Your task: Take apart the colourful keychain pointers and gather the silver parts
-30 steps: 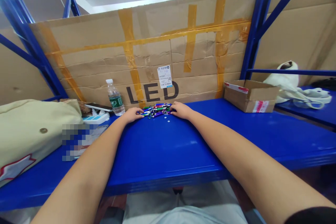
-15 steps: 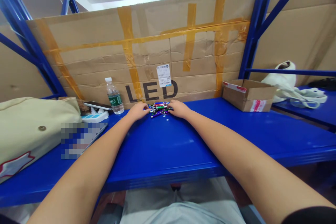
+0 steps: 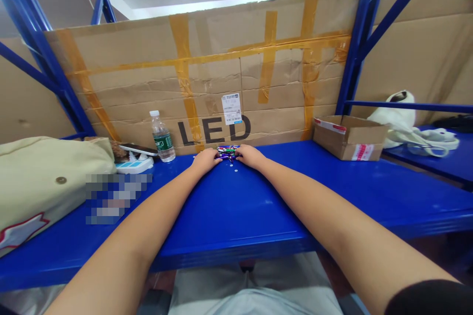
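A small heap of shiny, coloured, pen-like metallic sticks lies near the back of the blue shelf top. Purple, green, red and blue show among them, but their exact kind is too small to tell. From the left, my left hand curls its fingers against the heap. My right hand closes in on the opposite end, with bent fingers touching the sticks. Both sets of fingertips are partly hidden by the hands and the heap.
A water bottle stands behind my left forearm, near a white power strip and a phone. A cream bag sits at the left. An open cardboard box rests at the right. Taped cardboard walls off the back.
My left hand has moved right, pushing the left side of the heap inward. The sticks now sit closer together between my hands. My right hand has barely moved.
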Demonstrator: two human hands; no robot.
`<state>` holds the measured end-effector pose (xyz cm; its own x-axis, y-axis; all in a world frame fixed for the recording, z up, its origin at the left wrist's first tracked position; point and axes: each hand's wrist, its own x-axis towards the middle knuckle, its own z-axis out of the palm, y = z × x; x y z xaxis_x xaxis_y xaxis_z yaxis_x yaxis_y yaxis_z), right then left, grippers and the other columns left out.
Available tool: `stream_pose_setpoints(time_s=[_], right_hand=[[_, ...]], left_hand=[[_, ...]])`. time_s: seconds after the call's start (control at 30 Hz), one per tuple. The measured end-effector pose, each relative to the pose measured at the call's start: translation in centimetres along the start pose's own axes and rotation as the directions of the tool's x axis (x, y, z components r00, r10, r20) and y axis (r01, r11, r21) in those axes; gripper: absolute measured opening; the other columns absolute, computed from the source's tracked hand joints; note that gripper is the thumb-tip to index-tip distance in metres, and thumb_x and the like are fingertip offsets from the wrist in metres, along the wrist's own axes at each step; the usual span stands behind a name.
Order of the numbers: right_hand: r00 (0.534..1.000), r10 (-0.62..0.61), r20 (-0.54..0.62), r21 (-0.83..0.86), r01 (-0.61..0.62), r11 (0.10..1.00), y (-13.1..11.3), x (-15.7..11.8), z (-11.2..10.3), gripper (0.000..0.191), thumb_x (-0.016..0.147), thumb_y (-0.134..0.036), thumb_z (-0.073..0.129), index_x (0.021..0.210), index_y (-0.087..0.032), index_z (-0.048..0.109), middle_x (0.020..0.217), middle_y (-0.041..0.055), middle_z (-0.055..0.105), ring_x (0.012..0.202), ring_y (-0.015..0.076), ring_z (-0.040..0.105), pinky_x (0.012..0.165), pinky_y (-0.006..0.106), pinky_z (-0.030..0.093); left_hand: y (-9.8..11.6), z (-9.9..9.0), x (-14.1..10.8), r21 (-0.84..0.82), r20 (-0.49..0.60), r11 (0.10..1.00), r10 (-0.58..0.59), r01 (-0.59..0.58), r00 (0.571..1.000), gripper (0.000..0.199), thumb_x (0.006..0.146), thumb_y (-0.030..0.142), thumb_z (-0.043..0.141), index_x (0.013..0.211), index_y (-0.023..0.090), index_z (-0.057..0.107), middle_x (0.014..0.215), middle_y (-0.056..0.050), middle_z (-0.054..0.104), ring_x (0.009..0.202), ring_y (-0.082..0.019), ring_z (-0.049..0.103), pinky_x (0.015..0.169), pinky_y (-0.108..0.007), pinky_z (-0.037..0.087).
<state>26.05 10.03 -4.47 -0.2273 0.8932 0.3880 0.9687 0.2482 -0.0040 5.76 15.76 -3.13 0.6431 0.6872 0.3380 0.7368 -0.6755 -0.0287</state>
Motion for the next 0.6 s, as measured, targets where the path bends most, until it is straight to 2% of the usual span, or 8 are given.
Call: stream_pose_setpoints(time_s=[0.23, 0.4, 0.5, 0.6], right_hand=[[0.998, -0.057, -0.019, 0.055, 0.058, 0.997, 0.4, -0.4, -0.2, 0.018, 0.083, -0.02, 0.055, 0.096, -0.016, 0.066, 0.098, 0.0098, 0.065, 0.091, 0.02, 0.059, 0.078, 0.026, 0.041], [0.994, -0.034, -0.099, 0.123, 0.046, 0.991, 0.2, -0.9, -1.2, 0.02, 0.082, -0.018, 0.053, 0.095, -0.015, 0.067, 0.1, 0.0104, 0.066, 0.094, 0.0203, 0.059, 0.081, 0.027, 0.041], [0.988, -0.032, -0.154, 0.203, 0.063, 0.977, -0.4, -1.0, -1.8, 0.022, 0.084, -0.026, 0.055, 0.098, -0.015, 0.067, 0.103, 0.0109, 0.067, 0.094, 0.0204, 0.059, 0.081, 0.028, 0.042], [0.982, -0.054, -0.18, 0.329, 0.112, 0.938, -1.3, -1.0, -2.3, 0.029, 0.083, -0.029, 0.058, 0.108, -0.014, 0.063, 0.108, 0.0109, 0.066, 0.096, 0.02, 0.059, 0.082, 0.029, 0.042]], left_hand=[[-0.3, 0.2, -0.2, -0.028, -0.006, 0.999, 0.015, -0.015, 1.0, 0.026, 0.082, 0.04, 0.059, 0.092, 0.017, 0.066, 0.093, -0.009, 0.068, 0.084, -0.023, 0.062, 0.07, -0.029, 0.045], [-0.1, -0.5, -0.7, -0.025, -0.004, 0.999, 0.04, -0.04, 0.999, 0.021, 0.083, 0.037, 0.058, 0.085, 0.018, 0.067, 0.09, -0.008, 0.069, 0.084, -0.024, 0.062, 0.07, -0.029, 0.044], [0.0, -1.4, -1.2, -0.042, -0.096, 0.997, 0.058, -0.063, 0.994, 0.022, 0.086, 0.036, 0.055, 0.089, 0.017, 0.066, 0.092, -0.009, 0.068, 0.086, -0.024, 0.062, 0.073, -0.03, 0.045], [0.1, -2.1, -1.6, -0.153, -0.214, 0.978, 0.107, -0.142, 0.971, 0.022, 0.088, 0.034, 0.052, 0.095, 0.017, 0.064, 0.094, -0.007, 0.068, 0.086, -0.021, 0.061, 0.077, -0.03, 0.046]])
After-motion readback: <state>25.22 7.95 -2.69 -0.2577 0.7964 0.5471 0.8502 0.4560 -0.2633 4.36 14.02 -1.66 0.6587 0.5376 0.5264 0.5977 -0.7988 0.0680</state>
